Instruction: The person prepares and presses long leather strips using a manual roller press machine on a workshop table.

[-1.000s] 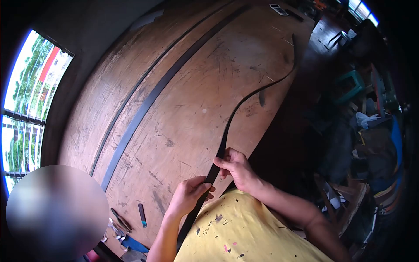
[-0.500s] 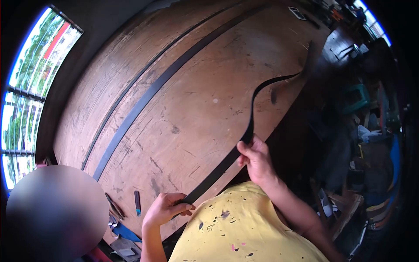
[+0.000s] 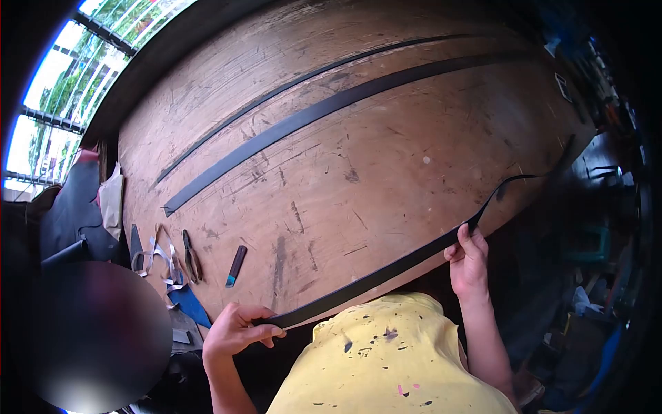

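A long black strap, like a leather belt strip, runs along the near edge of the wooden table. Its left end sits pinched between the thumb and fingers of my left hand. Farther along, my right hand grips the same strap, thumb on top. Beyond that hand the strap twists and curves away toward the table's right corner. Two more dark strips lie flat across the table: a wide strip and, behind it, a narrow strip.
A cutter knife and pliers lie at the table's left, near a blue piece of material and pale ribbon scraps. Dark sheets hang by the barred window. A small calculator-like object sits at the far right.
The view has turned left, showing more of the table's left side. My hands are farther apart along the strap, the right one now farther toward its far end.
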A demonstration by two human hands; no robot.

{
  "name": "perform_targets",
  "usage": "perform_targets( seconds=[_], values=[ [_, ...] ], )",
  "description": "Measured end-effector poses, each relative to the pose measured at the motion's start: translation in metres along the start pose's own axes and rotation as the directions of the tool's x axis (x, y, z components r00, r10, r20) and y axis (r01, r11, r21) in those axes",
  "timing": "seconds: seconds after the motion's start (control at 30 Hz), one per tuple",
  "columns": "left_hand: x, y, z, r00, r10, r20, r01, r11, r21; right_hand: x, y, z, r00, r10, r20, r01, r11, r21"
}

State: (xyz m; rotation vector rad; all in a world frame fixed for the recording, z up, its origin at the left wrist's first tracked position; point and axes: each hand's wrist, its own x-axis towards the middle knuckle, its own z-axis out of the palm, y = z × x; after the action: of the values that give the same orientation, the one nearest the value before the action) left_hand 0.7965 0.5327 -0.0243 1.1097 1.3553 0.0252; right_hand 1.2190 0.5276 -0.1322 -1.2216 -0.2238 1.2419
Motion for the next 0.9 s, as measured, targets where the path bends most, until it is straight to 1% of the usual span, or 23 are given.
perform_targets(
  seconds=[0.07,0.17,0.3,0.37,0.4,0.43,0.47,0.5,0.53,0.57,0.6,0.63,0.67,0.7,0.73,0.77,0.8,0.9],
  values=[
    [0.0,-0.013,0.002,0.999,0.048,0.019,-0.045,0.989,-0.14,-0.001,-0.002,0.005,1.0,0.009,-0.008,-0.009,0.999,-0.031],
    [-0.003,-0.014,0.003,0.997,0.075,0.036,-0.066,0.977,-0.202,0.002,-0.001,0.003,1.0,0.02,-0.002,-0.02,0.998,-0.064],
    [-0.008,-0.017,0.003,0.997,0.064,0.04,-0.055,0.98,-0.189,0.003,-0.003,0.008,1.0,0.018,0.015,-0.017,0.997,-0.07],
    [-0.006,-0.025,0.002,0.998,0.028,0.063,-0.008,0.95,-0.311,0.006,0.003,0.009,0.999,0.04,-0.01,-0.04,0.997,-0.061],
    [-0.007,-0.027,0.002,0.998,-0.017,0.066,0.037,0.948,-0.317,0.005,0.004,0.009,0.998,0.055,-0.023,-0.056,0.997,-0.06],
    [-0.005,-0.037,0.001,0.998,0.01,0.061,0.007,0.961,-0.276,0.011,0.012,0.005,0.999,0.022,0.028,-0.024,0.998,0.056],
    [-0.004,-0.038,0.0,0.998,-0.007,0.06,0.023,0.962,-0.272,0.018,0.016,-0.003,0.998,0.024,0.053,-0.031,0.99,0.136],
    [-0.002,-0.044,-0.003,0.997,0.013,0.076,0.006,0.969,-0.247,0.024,0.015,-0.006,0.999,0.044,0.009,-0.045,0.974,0.224],
    [0.002,-0.064,-0.006,0.997,0.025,0.072,0.0,0.944,-0.329,0.029,0.011,-0.013,0.999,0.049,0.011,-0.05,0.969,0.242],
    [0.009,-0.086,-0.01,0.998,0.004,0.062,0.02,0.925,-0.378,0.032,0.007,-0.02,1.0,0.013,0.014,-0.016,0.973,0.231],
    [0.017,-0.108,-0.013,1.0,0.003,0.03,0.01,0.913,-0.409,0.034,-0.002,-0.023,1.0,-0.026,-0.003,0.026,0.974,0.223],
    [0.022,-0.127,-0.018,0.999,0.014,0.047,0.006,0.916,-0.4,0.036,-0.011,-0.026,0.998,-0.059,-0.013,0.06,0.973,0.223],
    [0.026,-0.146,-0.024,0.997,-0.07,-0.013,0.06,0.918,-0.392,0.04,-0.02,-0.032,0.997,-0.071,-0.028,0.076,0.971,0.227],
    [0.028,-0.164,-0.028,0.985,-0.156,-0.077,0.115,0.915,-0.387,0.044,-0.03,-0.039,0.994,-0.106,-0.025,0.109,0.976,0.188],
    [0.028,-0.181,-0.029,0.972,-0.178,-0.151,0.11,0.921,-0.374,0.046,-0.038,-0.046,0.99,-0.138,-0.018,0.14,0.979,0.149],
    [0.028,-0.198,-0.031,0.954,-0.194,-0.227,0.103,0.927,-0.362,0.048,-0.046,-0.05,0.989,-0.147,-0.028,0.149,0.977,0.154],
    [0.026,-0.219,-0.039,0.938,-0.219,-0.268,0.122,0.934,-0.336,0.048,-0.054,-0.054,0.989,-0.146,-0.012,0.146,0.981,0.13],
    [0.012,-0.24,-0.043,0.856,-0.315,-0.409,0.199,0.933,-0.301,0.061,-0.077,-0.079,0.983,-0.185,0.016,0.182,0.978,0.103]
  ],
)
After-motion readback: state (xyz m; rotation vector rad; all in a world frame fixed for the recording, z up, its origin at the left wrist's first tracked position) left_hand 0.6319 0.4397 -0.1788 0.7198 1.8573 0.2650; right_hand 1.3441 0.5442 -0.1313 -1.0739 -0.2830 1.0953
